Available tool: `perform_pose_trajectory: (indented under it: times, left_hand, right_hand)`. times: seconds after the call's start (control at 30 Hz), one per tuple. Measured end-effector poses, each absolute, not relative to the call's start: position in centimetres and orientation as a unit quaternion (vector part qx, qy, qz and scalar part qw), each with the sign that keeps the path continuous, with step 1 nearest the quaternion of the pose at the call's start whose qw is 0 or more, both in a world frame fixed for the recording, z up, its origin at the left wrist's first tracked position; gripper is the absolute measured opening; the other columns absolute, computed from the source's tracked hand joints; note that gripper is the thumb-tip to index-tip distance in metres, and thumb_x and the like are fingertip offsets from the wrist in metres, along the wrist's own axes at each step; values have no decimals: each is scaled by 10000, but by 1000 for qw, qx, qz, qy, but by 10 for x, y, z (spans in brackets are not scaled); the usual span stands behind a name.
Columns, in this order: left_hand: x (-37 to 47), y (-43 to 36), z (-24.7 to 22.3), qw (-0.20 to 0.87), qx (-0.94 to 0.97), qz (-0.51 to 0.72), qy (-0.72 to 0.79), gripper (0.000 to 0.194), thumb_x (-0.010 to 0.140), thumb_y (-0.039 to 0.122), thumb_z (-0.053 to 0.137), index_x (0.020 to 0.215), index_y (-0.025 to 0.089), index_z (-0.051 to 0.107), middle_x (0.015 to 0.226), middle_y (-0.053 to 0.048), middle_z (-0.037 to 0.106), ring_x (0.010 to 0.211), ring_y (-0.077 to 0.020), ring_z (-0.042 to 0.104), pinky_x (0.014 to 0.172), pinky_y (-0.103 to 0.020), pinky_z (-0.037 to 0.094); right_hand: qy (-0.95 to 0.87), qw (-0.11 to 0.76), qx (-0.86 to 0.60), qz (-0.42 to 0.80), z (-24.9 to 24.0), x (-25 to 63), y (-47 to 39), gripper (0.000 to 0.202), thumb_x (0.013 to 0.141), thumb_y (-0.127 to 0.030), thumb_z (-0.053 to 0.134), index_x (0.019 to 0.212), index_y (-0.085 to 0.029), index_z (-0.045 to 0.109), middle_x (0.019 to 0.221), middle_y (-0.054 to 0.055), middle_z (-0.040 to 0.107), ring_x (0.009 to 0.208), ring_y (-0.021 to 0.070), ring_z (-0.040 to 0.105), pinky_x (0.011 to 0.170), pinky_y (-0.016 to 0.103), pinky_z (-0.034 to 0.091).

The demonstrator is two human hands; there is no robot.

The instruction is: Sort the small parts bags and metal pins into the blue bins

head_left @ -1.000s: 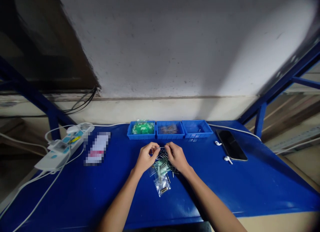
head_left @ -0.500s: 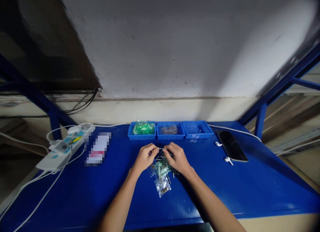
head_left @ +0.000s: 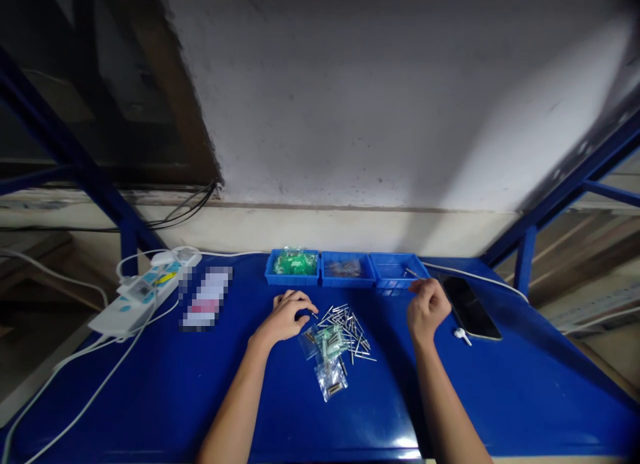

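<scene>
My left hand (head_left: pixel 286 317) is at the left edge of a loose pile of thin metal pins (head_left: pixel 353 331), its fingers curled. A short, dark metal pin (head_left: pixel 315 315) shows at its thumb and forefinger tips. Off to the right, my right hand (head_left: pixel 427 309) is raised with its fingers closed. A thin silver pin (head_left: pixel 411 273) sticks out of them over the front of the right blue bin (head_left: pixel 400 284). Small clear plastic bags (head_left: pixel 331 379) with metal pieces inside lie at the near left of the pile.
A left blue bin (head_left: pixel 293 279) holds green bagged items; a middle blue bin (head_left: pixel 349 283) holds clear bags. A black phone (head_left: pixel 473 307) and a white earbud (head_left: pixel 463 335) lie at right. A white power strip (head_left: pixel 117 315) with cables stands at left, beside a blurred sheet (head_left: pixel 210 297).
My hands have parted. My right hand has moved right with a pin to the right bin, uncovering the pile; my left hand stays at the pile's left edge. The view has shifted slightly.
</scene>
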State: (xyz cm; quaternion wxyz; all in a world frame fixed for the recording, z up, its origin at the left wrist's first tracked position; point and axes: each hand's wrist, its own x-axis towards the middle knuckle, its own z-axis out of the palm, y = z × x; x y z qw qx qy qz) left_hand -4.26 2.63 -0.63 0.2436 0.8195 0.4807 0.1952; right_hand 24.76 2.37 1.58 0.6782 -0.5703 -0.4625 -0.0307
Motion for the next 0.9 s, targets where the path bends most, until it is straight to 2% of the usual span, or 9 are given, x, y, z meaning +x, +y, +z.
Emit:
perform_pose_trajectory:
  times: [0.1,0.23,0.3,0.4,0.47,0.67,0.8,0.9]
  left_hand:
    - [-39,25,-8,235,822,183,486,171,775,177,589,834,311,677,1076,0,585,1120,-239,440,949,-466,258]
    - [-35,26,-10,222,819,182,496,82,805,229,584,781,265,653,1060,3,581,1097,-221,445,918,-429,274]
    - [-32,27,-11,216,816,192,500,97,832,245,553,790,256,640,1009,6,599,1056,-207,467,903,-405,286]
    - [-26,27,-13,217,807,223,502,133,872,267,496,823,249,618,930,16,637,972,-185,511,888,-371,304]
    - [-21,27,-14,221,801,248,497,137,881,265,480,833,247,608,902,26,658,919,-173,541,878,-352,319]
    - [-11,28,-19,241,787,311,475,110,865,243,502,860,238,613,864,13,685,837,-165,587,815,-306,391]
    - [-7,27,-21,241,788,333,459,158,880,227,468,866,236,625,888,4,686,856,-168,592,815,-299,415]
    - [-5,26,-23,252,786,343,448,209,894,199,416,919,234,621,878,-4,675,834,-155,599,827,-292,428]
  right_hand:
    - [-406,705,-574,-90,23,255,26,425,935,-386,318,622,-173,510,579,13,528,551,130,501,581,268,396]
    - [-366,717,-578,-133,26,266,34,410,936,-394,304,680,-166,529,570,10,520,539,135,506,585,280,404]
    - [-402,673,-606,-132,20,271,40,396,923,-412,333,737,-153,567,610,21,535,568,145,516,595,283,410]
    - [-497,558,-656,-104,5,273,49,359,856,-451,467,917,-125,605,721,49,570,642,170,533,639,303,428]
    - [-541,496,-674,-84,-5,270,51,380,834,-456,497,969,-118,606,764,66,575,674,184,538,664,318,433]
    - [-632,450,-631,4,-16,232,40,297,897,-381,414,878,-161,612,752,59,593,698,183,555,683,301,426]
    - [-737,391,-542,100,-16,198,29,222,916,-315,413,876,-190,592,786,47,615,730,172,574,687,274,427]
    - [-777,358,-504,117,-16,181,24,211,928,-283,396,855,-197,574,784,48,606,769,179,572,715,279,426]
